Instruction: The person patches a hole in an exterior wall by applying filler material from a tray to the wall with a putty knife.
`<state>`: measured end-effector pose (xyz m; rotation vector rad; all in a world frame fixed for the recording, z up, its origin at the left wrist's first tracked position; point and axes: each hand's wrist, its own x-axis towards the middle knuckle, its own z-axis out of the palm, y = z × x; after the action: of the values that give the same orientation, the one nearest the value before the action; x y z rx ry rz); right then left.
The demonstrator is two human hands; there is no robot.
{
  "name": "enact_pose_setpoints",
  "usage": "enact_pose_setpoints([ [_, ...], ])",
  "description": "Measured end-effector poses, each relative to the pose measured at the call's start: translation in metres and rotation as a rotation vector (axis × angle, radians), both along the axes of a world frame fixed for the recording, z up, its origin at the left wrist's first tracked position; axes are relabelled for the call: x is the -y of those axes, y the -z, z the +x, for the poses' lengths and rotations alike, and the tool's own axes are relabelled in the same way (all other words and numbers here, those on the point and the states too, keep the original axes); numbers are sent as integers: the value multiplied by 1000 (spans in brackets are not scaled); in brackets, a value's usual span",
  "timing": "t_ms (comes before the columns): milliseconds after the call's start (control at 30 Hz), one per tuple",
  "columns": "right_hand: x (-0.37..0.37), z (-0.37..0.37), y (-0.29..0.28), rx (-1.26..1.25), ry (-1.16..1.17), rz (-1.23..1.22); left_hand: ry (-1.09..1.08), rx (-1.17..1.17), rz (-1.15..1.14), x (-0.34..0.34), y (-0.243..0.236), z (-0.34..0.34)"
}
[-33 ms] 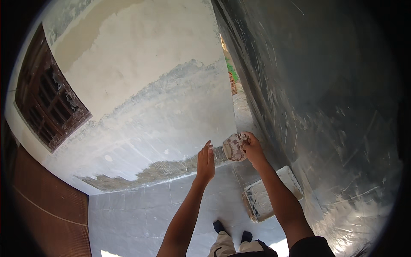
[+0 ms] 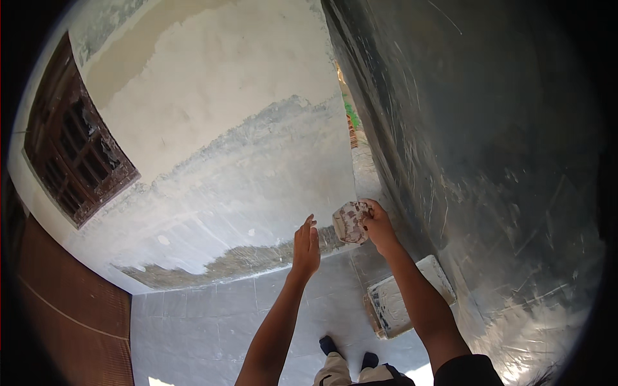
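My right hand (image 2: pixel 378 225) grips a small brown angular piece (image 2: pixel 351 222), smeared with white putty. Its thumb and fingers pinch the right edge; whether the piece is a scoop or a flat pad I cannot make out. My left hand (image 2: pixel 307 244) is raised just left of it, apart from it, with fingers stretched out and whitish smears at the tips. Both hands are in front of the lower part of a wall (image 2: pixel 257 167), which has a light, fresh-looking coat over grey and a rough dark strip at the bottom.
A rectangular tray (image 2: pixel 391 302) with white putty stands on the grey tiled floor (image 2: pixel 212 321), partly behind my right forearm. Dark plastic sheeting (image 2: pixel 502 161) hangs along the right. At left are a brown window frame (image 2: pixel 80 151) and a reddish-brown ribbed panel (image 2: pixel 64 309).
Both hands have shifted very slightly left, and the view has tilted a little. My right hand keeps its hold on the putty-smeared piece.
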<state>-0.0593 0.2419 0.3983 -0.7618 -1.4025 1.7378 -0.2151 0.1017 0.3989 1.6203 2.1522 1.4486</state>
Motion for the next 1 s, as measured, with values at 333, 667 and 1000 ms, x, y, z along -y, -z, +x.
enact_pose_setpoints([
  [333,2,-113,-135,-257,-119,20,-136,-184,189,9,-107,-102],
  [667,39,-169,-241,-445,-112,13,-105,-275,373,19,-202,-156],
  [1000,46,-201,-293,-524,-69,118,-107,-309,516,14,-248,-183],
])
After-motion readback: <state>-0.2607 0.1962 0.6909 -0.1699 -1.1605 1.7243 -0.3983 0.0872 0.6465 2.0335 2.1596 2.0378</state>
